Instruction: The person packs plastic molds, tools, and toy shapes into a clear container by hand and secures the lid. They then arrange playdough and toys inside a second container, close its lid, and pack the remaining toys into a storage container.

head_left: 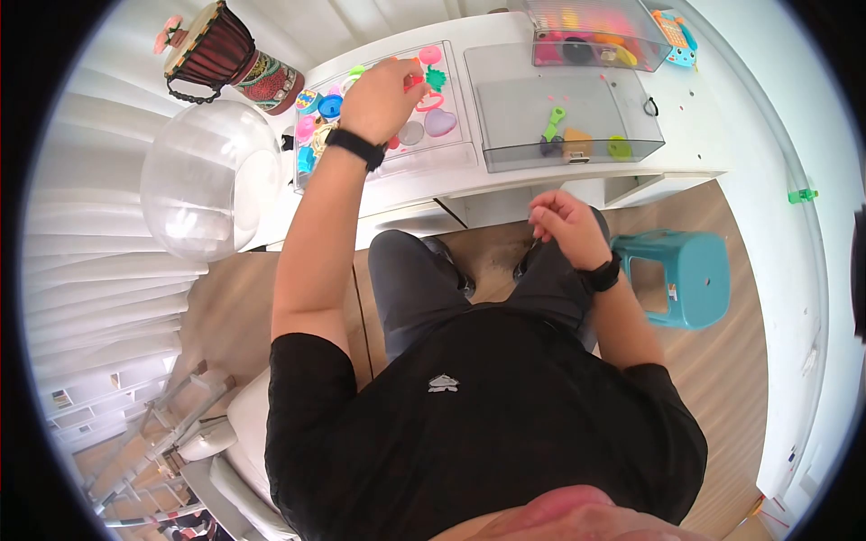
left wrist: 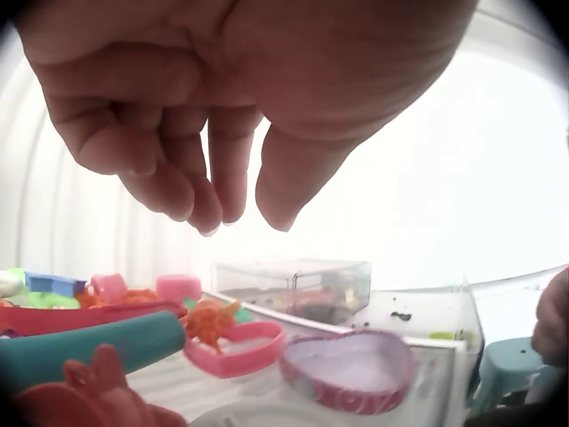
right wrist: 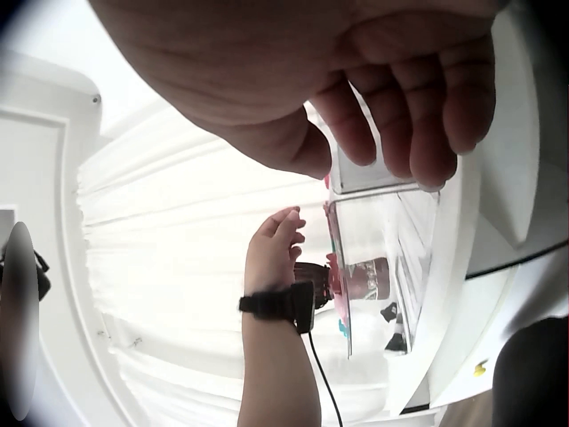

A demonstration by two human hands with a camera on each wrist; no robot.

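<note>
My left hand (head_left: pixel 383 99) hovers over a shallow clear tray (head_left: pixel 462 155) of colorful toy pieces. Its fingers bend loosely downward, thumb apart from them, and nothing shows between them in the left wrist view. Below and around it lie a purple heart-shaped piece (left wrist: pixel 351 372), a pink heart-shaped ring (left wrist: pixel 238 356), a teal rod (left wrist: pixel 107 345), a small orange figure (left wrist: pixel 212 322) and a green splat-shaped piece (head_left: pixel 436 79). Some pieces are hidden beneath the hand. Above my lap, in front of the table edge, my right hand (head_left: pixel 568 225) hangs with loosely curled fingers and holds nothing.
A second grey clear tray (head_left: pixel 514 99) holds a green tool (head_left: pixel 555 117) and an orange block (head_left: pixel 577 142). Behind it stands a clear box (head_left: pixel 541 47) of toys. A drum (head_left: pixel 212 54) and clear globe (head_left: pixel 212 180) stand left; a teal stool (head_left: pixel 704 279) stands right.
</note>
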